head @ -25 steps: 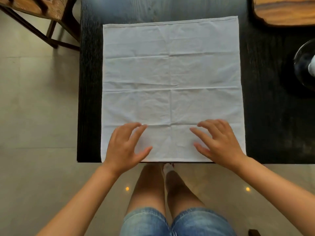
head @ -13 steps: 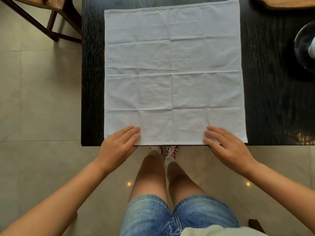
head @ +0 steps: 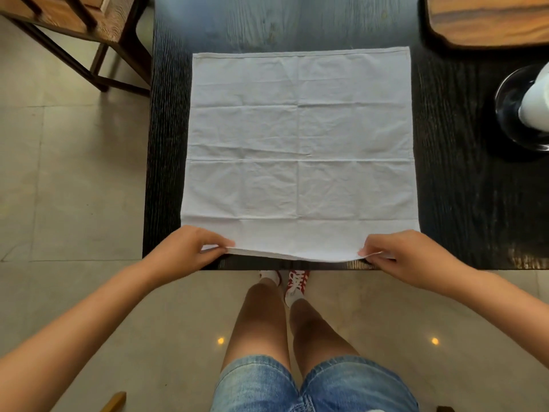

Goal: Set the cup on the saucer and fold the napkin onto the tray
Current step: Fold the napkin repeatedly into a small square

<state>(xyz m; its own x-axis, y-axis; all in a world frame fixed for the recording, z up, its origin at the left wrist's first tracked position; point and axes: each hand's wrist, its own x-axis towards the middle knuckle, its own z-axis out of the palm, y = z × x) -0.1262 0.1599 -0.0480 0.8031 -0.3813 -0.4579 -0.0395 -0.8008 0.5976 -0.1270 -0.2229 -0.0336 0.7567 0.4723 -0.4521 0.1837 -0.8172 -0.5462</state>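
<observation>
Two grips: the left hand [head: 190,251] and the right hand [head: 407,257] each pinch one near corner of the white square cloth napkin [head: 300,150], thumb over the hem and fingers curled shut beneath it.
Grip state: both are closed on fabric alone; the hem between them is raised off the counter and sags a little in the middle.
Napkin position: spread open and flat on the black wood-grain counter [head: 463,203], its near hem at the counter's front edge, its far hem well up the top.
Key relation: the whole sheet lies straight ahead of both grips, away from the person, so the fold most likely carries the near hem forward onto the far hem.
Fold axis: an old crease runs side to side across the middle, parallel to the held hem; I judge it the natural hinge.
Nearer hand: neither; the two sit level, one at each end of the hem, so the lift should stay square if they move together.
Tray: the brown wooden tray [head: 487,22] lies at the far right corner, well apart from the napkin and nearer the right hand.
Cup and saucer: a white cup [head: 536,105] stands on a dark glossy round saucer [head: 511,114] at the right edge, partly cut off, so that part looks done.
Risk: uneven pull would skew the hems.
</observation>
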